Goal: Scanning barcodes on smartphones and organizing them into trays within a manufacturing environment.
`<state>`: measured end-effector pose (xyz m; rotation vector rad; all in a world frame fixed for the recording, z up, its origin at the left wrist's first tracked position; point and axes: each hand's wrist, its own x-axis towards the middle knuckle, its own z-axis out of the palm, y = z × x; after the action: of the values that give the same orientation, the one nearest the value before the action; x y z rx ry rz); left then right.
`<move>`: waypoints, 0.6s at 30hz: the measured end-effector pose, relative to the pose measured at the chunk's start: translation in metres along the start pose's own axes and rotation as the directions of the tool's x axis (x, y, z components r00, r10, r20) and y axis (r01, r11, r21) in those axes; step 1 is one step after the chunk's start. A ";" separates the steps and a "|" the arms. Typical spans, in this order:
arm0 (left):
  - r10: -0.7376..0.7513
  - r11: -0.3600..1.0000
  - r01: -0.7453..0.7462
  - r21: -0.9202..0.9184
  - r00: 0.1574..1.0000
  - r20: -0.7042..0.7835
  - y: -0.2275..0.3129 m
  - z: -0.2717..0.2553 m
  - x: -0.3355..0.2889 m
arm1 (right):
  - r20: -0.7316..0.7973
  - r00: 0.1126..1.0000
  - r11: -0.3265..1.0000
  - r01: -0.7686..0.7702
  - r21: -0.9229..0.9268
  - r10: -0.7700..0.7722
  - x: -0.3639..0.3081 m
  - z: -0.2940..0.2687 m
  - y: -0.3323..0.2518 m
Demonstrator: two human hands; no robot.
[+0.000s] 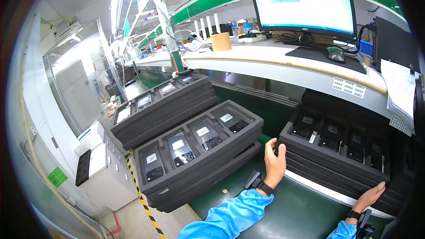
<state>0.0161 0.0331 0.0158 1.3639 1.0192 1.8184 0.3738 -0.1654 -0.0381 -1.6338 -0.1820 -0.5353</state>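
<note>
My left hand [275, 163] is raised beside the left end of a stack of black foam trays [327, 161]. Its fingers are stretched out and hold nothing; a small gap seems to separate them from the stack. Against the front of the same stack, near its right end, lies my right hand [370, 197], with fingers extended along the tray edge. The top tray carries several dark phones [331, 137] in cut-out slots, camera ends toward me. To the left, another foam tray stack [195, 168] holds phones [180, 149] with white labels, lying back side up.
Farther left stands a third foam tray stack [166, 99]. The trays rest on a green belt [248, 190]. Above is a white shelf [274, 57] with a monitor [305, 4], a mouse [336, 54] and a tape roll [221, 42]. A white cabinet [110, 177] stands lower left.
</note>
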 end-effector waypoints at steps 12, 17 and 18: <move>0.694 0.414 0.388 -0.823 0.450 0.561 0.300 -0.182 -0.093 | -0.162 0.974 0.988 0.154 -0.028 -0.157 0.041 0.004 0.000; 0.767 0.244 0.395 -0.886 0.480 0.426 0.294 -0.221 -0.112 | -0.298 0.703 0.763 0.581 -0.283 -0.646 0.013 -0.005 -0.075; 0.781 0.240 0.434 -0.869 0.446 0.438 0.289 -0.230 -0.110 | -0.268 0.682 0.731 0.659 -0.177 -0.681 -0.008 -0.006 -0.094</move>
<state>-0.1894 -0.2499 0.1782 1.2220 -0.9677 1.0026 0.3258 -0.1566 0.0434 -1.4854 -0.5445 -1.3808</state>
